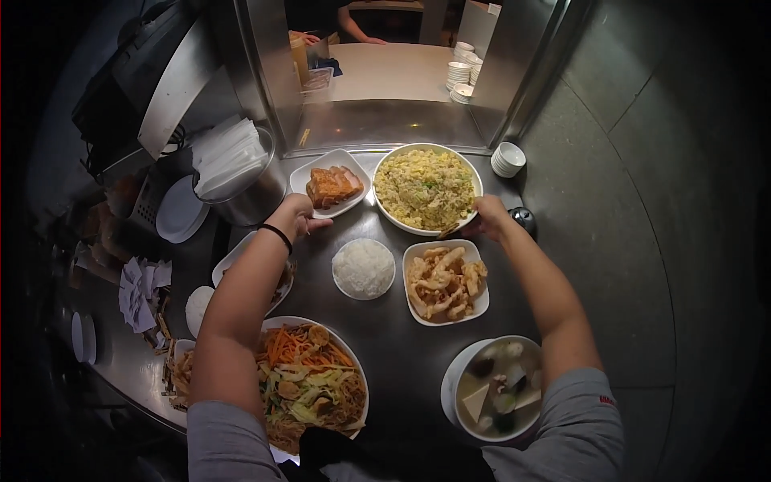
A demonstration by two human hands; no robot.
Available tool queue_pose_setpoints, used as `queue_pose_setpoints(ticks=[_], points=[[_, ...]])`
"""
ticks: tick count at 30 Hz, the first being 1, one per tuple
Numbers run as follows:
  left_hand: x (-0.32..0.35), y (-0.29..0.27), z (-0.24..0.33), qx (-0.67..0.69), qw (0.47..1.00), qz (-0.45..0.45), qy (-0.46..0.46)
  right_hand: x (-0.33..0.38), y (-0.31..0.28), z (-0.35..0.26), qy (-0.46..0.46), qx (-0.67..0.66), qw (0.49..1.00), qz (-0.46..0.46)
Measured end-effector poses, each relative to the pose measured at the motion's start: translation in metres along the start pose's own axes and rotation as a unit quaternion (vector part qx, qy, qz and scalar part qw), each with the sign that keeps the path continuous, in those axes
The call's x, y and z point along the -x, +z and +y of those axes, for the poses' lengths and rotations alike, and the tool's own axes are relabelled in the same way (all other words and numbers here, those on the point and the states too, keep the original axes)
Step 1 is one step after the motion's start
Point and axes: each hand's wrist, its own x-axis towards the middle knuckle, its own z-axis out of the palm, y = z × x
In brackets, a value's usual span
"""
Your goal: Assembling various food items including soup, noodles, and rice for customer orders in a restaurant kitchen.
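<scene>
Two hands working plates at the far edge of a crowded steel counter.
Left hand is curling loosely, fingers together, touching the near rim of the square plate of sliced meat; right hand is pinching shut on the near-right rim of the fried rice plate. Both plates are sitting just before the pass window ledge. Rice bowl and fried strips plate are crowding close behind; bare counter is showing between the dishes.
</scene>
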Motion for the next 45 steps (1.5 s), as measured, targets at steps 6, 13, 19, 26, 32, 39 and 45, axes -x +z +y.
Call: queue_pose_setpoints(ticks=[6, 13, 19, 26, 32, 39, 45], points=[[-0.022, 0.029, 0.022, 0.086, 0.990, 0.066, 0.092, -0.041, -0.001, -0.026, -0.068, -0.015, 0.994, 0.088], [-0.080, 0.039, 0.039, 0.101, 0.978, 0.021, 0.183, -0.090, 0.025, -0.042, -0.033, -0.154, 0.987, 0.029], [0.020, 0.046, 0.040, -0.299, 0.902, -0.247, 0.191, -0.011, -0.005, -0.050, 0.001, 0.201, 0.972, -0.120], [0.133, 0.023, -0.016, -0.635, 0.623, -0.331, 0.313, 0.099, -0.017, -0.029, 0.235, 0.220, 0.883, -0.341], [0.133, 0.032, -0.021, -0.642, 0.645, -0.242, 0.335, 0.093, -0.010, -0.006, 0.191, 0.107, 0.916, -0.336], [0.044, 0.008, 0.019, -0.590, 0.718, -0.089, 0.357, 0.026, 0.064, -0.022, 0.109, 0.123, 0.968, -0.190], [-0.042, -0.002, 0.045, -0.470, 0.797, 0.094, 0.368, -0.033, 0.109, -0.052, 0.080, 0.042, 0.988, -0.129]])
